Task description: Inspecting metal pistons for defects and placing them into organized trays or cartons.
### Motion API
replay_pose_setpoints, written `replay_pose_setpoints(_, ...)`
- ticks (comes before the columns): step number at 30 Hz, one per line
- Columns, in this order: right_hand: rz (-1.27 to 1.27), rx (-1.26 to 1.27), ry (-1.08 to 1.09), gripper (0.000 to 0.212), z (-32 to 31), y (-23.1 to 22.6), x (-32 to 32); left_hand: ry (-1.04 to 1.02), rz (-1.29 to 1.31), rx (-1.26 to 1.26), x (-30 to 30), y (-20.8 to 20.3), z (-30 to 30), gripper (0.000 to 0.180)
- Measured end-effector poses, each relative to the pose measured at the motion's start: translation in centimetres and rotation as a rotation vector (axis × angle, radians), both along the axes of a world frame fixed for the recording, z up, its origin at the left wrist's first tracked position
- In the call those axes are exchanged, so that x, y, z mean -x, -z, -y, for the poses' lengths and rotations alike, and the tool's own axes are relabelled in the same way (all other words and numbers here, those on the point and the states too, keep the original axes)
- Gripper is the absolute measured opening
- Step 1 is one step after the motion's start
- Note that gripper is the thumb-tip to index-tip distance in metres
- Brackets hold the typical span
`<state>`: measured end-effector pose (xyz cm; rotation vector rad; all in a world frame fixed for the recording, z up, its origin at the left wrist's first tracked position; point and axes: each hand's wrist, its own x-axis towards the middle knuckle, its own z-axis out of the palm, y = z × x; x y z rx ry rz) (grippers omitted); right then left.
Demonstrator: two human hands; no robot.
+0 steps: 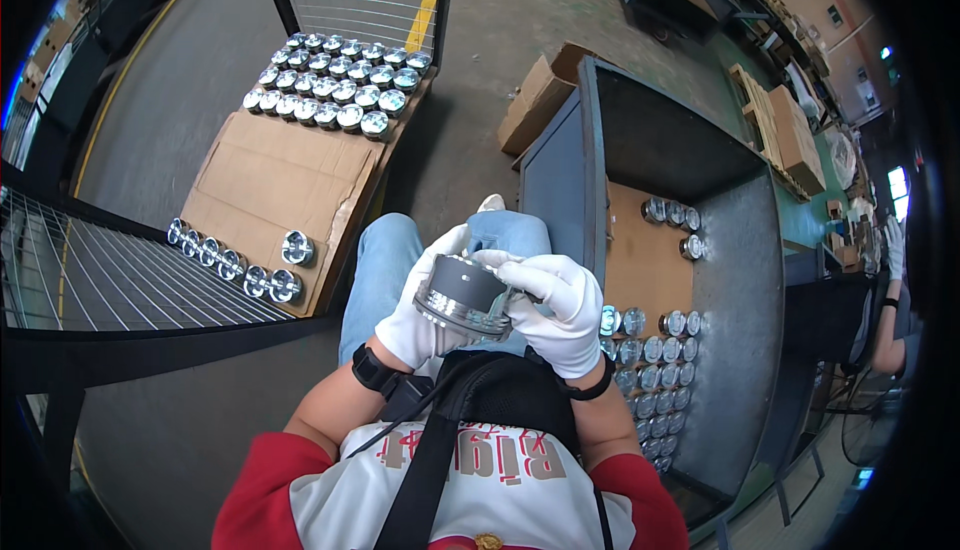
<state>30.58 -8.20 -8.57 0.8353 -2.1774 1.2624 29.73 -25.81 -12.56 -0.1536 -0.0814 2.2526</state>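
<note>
In front of my lap I hold an engine piston point(462, 296), turned on its side. Its skirt is dark grey and its grooved, shiny metal end points down toward me. My left hand point(418, 312), in a white glove, wraps round its left side and underside. The gloved fingers of my right hand point(562, 312) are bent against its upper right side, with the fingertips near the far edge. Part of the piston is hidden behind my fingers.
Left stands a wire-sided cart with cardboard point(285, 170) bearing rows of pistons point(335, 90) at the far end and several nearer. Right, a deep grey metal bin point(735, 280) holds more pistons point(655, 375). A cardboard box point(540, 105) stands beyond; another person's gloved hand point(894, 248) shows far right.
</note>
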Motion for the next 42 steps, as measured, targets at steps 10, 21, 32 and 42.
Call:
replay_pose_setpoints(10,0.173,0.000,0.064,0.038,0.1,0.0,-0.1,-0.115,0.038,0.235,0.6,-0.1,0.3,0.059)
replay_pose_setpoints(21,0.234,-0.268,0.076,0.078,0.2,-3.4,0.3,-0.251,-0.130,0.606,1.3,-1.2,-0.8,0.051)
replay_pose_setpoints(32,0.488,0.687,0.371,0.066,-15.5,-2.6,0.8,0.023,-0.770,0.857,6.6,0.5,-1.1,0.072)
replay_pose_setpoints(42,1.073,1.560,0.788,0.032,-29.6,27.2,-1.5,0.423,-1.500,1.942,1.7,17.2,6.9,0.030)
